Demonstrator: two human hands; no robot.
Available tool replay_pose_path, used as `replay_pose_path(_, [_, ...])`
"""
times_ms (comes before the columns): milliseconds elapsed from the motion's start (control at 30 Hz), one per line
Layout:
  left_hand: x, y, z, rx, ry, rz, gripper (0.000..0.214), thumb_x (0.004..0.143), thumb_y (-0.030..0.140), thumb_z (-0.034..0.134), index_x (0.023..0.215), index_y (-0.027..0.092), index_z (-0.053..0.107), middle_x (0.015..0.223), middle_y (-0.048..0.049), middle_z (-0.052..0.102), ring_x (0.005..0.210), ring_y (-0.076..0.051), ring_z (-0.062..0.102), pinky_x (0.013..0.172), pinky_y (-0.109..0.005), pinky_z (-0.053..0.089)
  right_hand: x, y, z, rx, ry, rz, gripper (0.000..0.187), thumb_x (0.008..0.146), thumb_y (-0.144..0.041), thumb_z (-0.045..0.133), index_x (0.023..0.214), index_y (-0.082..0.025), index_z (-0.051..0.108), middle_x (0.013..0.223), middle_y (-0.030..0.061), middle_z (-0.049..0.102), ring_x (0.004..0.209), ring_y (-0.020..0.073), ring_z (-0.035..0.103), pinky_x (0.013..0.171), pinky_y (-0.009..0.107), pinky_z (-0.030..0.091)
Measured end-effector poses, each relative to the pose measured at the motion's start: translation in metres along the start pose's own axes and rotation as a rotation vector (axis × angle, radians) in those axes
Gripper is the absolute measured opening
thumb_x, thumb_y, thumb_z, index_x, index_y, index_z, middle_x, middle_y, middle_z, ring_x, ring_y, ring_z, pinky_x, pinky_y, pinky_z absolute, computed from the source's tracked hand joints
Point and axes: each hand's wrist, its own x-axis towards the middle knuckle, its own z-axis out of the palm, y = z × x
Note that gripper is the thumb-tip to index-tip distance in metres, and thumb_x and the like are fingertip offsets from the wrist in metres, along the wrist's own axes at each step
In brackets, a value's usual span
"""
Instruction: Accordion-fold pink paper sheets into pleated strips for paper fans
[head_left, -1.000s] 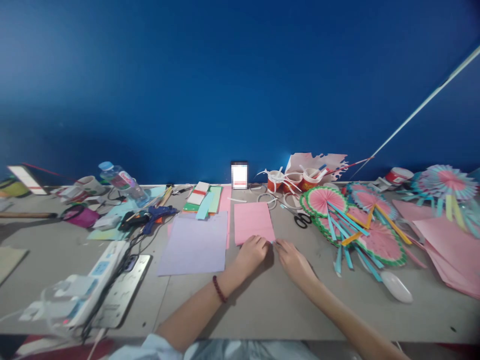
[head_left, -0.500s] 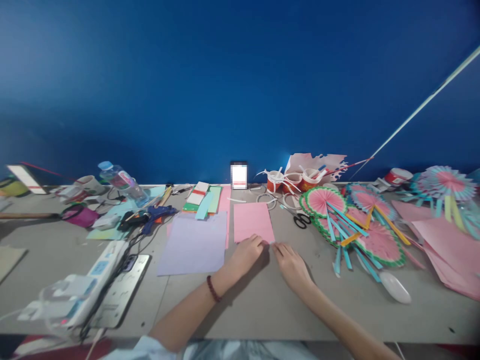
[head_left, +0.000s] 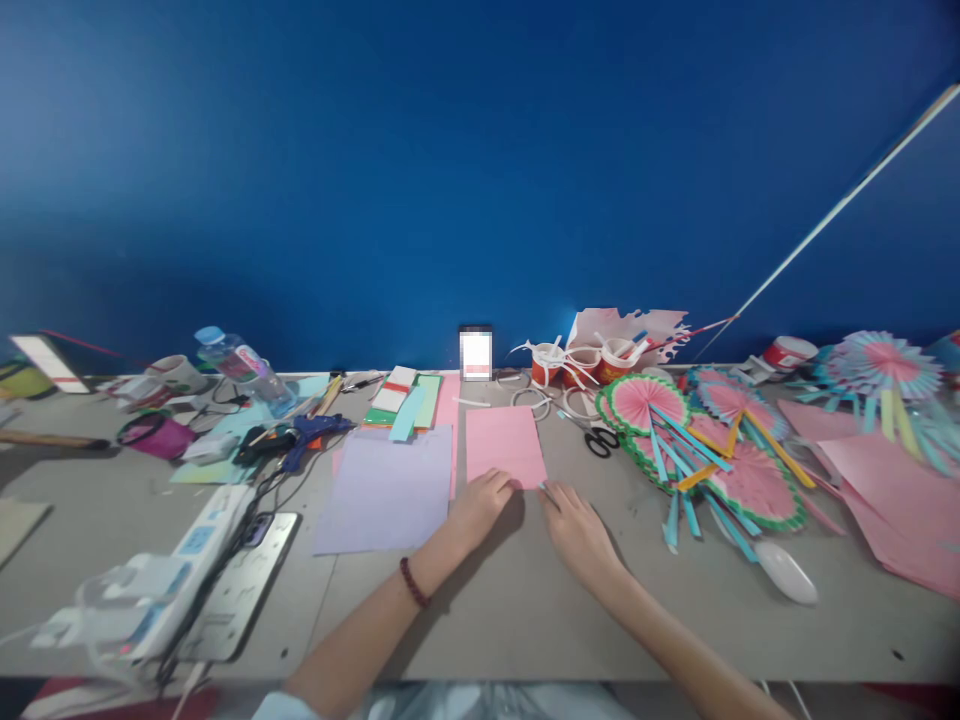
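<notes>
Near scissors (head_left: 604,438) and paper fans (head_left: 647,402), both hands (head_left: 484,503) (head_left: 576,525) curl at pink paper (head_left: 504,442), grip unclear.

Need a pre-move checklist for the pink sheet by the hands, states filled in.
1. Left hand at the near edge of the pink sheet: ok, fingers over it.
2. Right hand by the near right corner: ok; firm contact: cannot tell.
3. Near edge lying fully flat: cannot tell, left fingers cover part.
4. Purple sheet not overlapping the pink one: ok.
5. Scissors clear of both hands: ok.
6. Paper fans clear of right hand: ok.
</notes>
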Motion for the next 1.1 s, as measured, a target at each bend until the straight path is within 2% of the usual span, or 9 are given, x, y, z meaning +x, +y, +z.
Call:
replay_pose_path(167, [0.000,0.001,0.004,0.099,-0.029,0.060,0.012,0.090,0.010,0.046,0.091,0.013,0.058,0.089,-0.0058,0.060,0.088,-0.019,0.055,0.077,-0.032,0.049,-0.003,-0.002,0.007,0.003,0.027,-0.006,0.044,0.077,0.004,0.042,0.115,-0.010,0.060,0.114,0.0131,0.064,0.100,0.0224,0.060,0.084,0.034,0.049])
replay_pose_path(400, [0.000,0.009,0.001,0.193,-0.028,0.065,0.011,0.089,0.010,0.048,0.094,0.012,0.057,0.088,-0.0059,0.060,0.085,-0.019,0.056,0.074,-0.032,0.049,0.001,-0.006,-0.006,0.010,0.014,-0.026,0.044,0.080,-0.001,0.045,0.120,-0.017,0.056,0.110,0.0111,0.063,0.099,0.0221,0.058,0.083,0.033,0.047])
replay_pose_path(567, [-0.003,0.026,0.003,0.282,0.014,0.011,0.022,0.087,0.003,0.042,0.099,0.013,0.058,0.099,-0.0101,0.060,0.094,-0.022,0.056,0.082,-0.037,0.048,0.003,-0.013,-0.009,0.032,-0.003,0.017,0.035,0.083,-0.010,0.049,0.115,-0.016,0.059,0.111,0.0117,0.063,0.101,0.0235,0.055,0.085,0.034,0.045])
replay_pose_path(667, [-0.011,0.037,0.005,0.311,-0.024,-0.057,0.027,0.084,0.001,0.041,0.103,0.011,0.058,0.098,-0.0110,0.060,0.094,-0.023,0.056,0.085,-0.039,0.047,0.002,-0.016,-0.009,0.037,-0.010,0.034,0.038,0.083,-0.010,0.047,0.119,-0.017,0.057,0.118,0.0117,0.061,0.107,0.0240,0.053,0.086,0.035,0.043])
replay_pose_path(833, [-0.024,0.047,0.006,0.227,-0.021,-0.139,0.038,0.084,0.007,0.038,0.119,0.011,0.050,0.116,-0.0141,0.056,0.109,-0.026,0.051,0.096,-0.044,0.041,0.000,-0.017,-0.008,0.049,-0.028,0.025,0.042,0.083,-0.008,0.046,0.123,-0.017,0.056,0.123,0.0112,0.060,0.111,0.0244,0.052,0.089,0.038,0.041])
replay_pose_path(1100, [-0.022,0.052,-0.003,0.118,-0.040,-0.175,0.045,0.077,0.015,0.048,0.121,0.008,0.048,0.116,-0.0152,0.054,0.107,-0.029,0.048,0.097,-0.045,0.039,0.000,-0.019,-0.009,0.044,-0.020,0.038,0.041,0.086,-0.014,0.047,0.127,-0.021,0.052,0.122,0.0095,0.060,0.111,0.0248,0.051,0.087,0.037,0.041])
